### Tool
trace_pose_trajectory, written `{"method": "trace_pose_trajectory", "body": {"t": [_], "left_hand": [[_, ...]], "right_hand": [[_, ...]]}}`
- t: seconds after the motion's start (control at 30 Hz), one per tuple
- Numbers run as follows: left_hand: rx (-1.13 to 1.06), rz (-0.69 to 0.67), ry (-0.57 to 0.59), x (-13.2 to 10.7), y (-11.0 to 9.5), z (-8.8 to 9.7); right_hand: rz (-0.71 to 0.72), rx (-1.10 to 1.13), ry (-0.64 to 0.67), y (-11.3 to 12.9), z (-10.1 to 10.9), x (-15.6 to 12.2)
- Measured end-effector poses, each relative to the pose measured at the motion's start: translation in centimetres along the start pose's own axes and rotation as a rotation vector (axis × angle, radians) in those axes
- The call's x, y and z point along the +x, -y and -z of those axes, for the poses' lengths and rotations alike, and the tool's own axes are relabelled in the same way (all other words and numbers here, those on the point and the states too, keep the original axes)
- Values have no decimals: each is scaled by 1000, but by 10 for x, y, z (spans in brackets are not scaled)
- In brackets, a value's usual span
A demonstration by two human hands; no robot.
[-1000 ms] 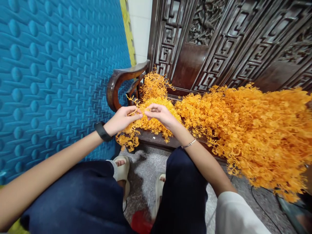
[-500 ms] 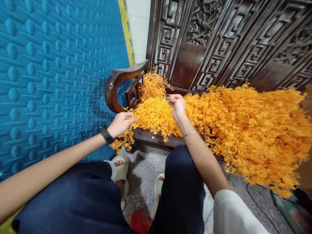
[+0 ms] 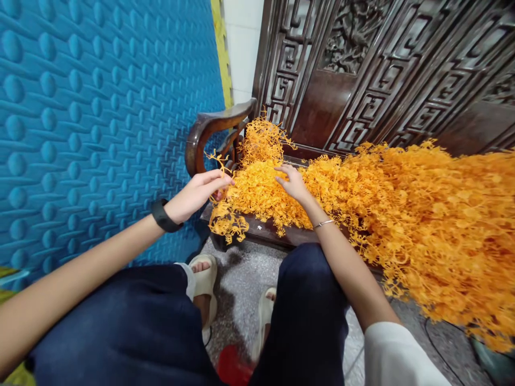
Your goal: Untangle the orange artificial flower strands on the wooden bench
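Observation:
My left hand [image 3: 197, 195] is closed around an orange plastic flower sprig [image 3: 228, 222], whose branching bits stick out above and hang below the fingers. Over the heap of orange plastic flower pieces [image 3: 261, 185], my right hand [image 3: 293, 181] has its fingers apart and holds nothing visible. Whether its fingertips touch the heap I cannot tell. The heap lies along a dark wooden bench seat [image 3: 263, 231], and a looser, stringy bunch [image 3: 263, 136] rests against the bench's left end.
A curved wooden armrest [image 3: 197, 142] stands by my left hand, with a blue textured foam mat [image 3: 100, 118] upright beyond it. Behind the heap rises a carved backrest [image 3: 322, 107]. A larger orange pile [image 3: 446, 214] fills the right. Something red [image 3: 233, 364] lies on the floor.
My right hand's fingers have spread from a pinch. My left hand is slightly higher, with the orange sprig lifted with it. The view has shifted slightly to the left.

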State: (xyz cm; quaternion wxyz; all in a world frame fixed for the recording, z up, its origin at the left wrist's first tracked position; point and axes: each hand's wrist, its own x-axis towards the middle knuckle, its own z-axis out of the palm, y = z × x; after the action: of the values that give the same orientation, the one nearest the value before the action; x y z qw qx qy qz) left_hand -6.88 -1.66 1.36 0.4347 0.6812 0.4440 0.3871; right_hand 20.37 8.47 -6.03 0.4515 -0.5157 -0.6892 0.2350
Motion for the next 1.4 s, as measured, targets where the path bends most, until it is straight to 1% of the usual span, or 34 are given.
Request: {"method": "trace_pose_trajectory", "body": {"t": [0.1,0.2,0.27,0.33,0.4,0.43,0.5,0.6,0.8,0.93,1.03,1.17,1.27,1.3,1.33,1.37,1.4], "left_hand": [[-68,26,-9,3,-1,0],[-100,19,0,5,-1,-3],[-96,-6,0,7,1,-5],[-66,-28,-5,9,3,-8],[-37,-47,-1,11,5,-10],[-29,-57,2,12,6,-11],[-21,-75,4,12,6,-13],[-15,-86,-16,11,3,-15],[36,-79,-65,7,-1,-17],[159,-117,-123,9,2,-18],[242,-143,-159,11,6,-20],[290,-176,-210,16,10,-26],[334,-194,-230,16,11,-30],[350,-192,-233,16,10,-30],[360,-187,-238,15,9,-29],[363,-182,-247,13,8,-28],[359,-178,-262,11,8,-26]], "right_hand": [[24,-4,22,6,-3,-4],[43,112,45,29,-10,-13],[-22,274,137,52,-16,-23],[-109,413,277,74,-25,-33],[-126,497,375,92,-32,-42],[-110,526,392,98,-35,-46],[-77,568,380,105,-38,-50],[-72,589,346,108,-38,-51],[-64,603,377,106,-36,-48],[-93,581,281,100,-42,-44],[-160,604,205,97,-47,-40],[-254,672,132,100,-57,-40],[-280,697,86,100,-62,-36],[-283,699,46,96,-61,-33],[-287,694,-24,90,-56,-28],[-286,672,-134,81,-49,-22],[-288,642,-269,71,-39,-15]]}}
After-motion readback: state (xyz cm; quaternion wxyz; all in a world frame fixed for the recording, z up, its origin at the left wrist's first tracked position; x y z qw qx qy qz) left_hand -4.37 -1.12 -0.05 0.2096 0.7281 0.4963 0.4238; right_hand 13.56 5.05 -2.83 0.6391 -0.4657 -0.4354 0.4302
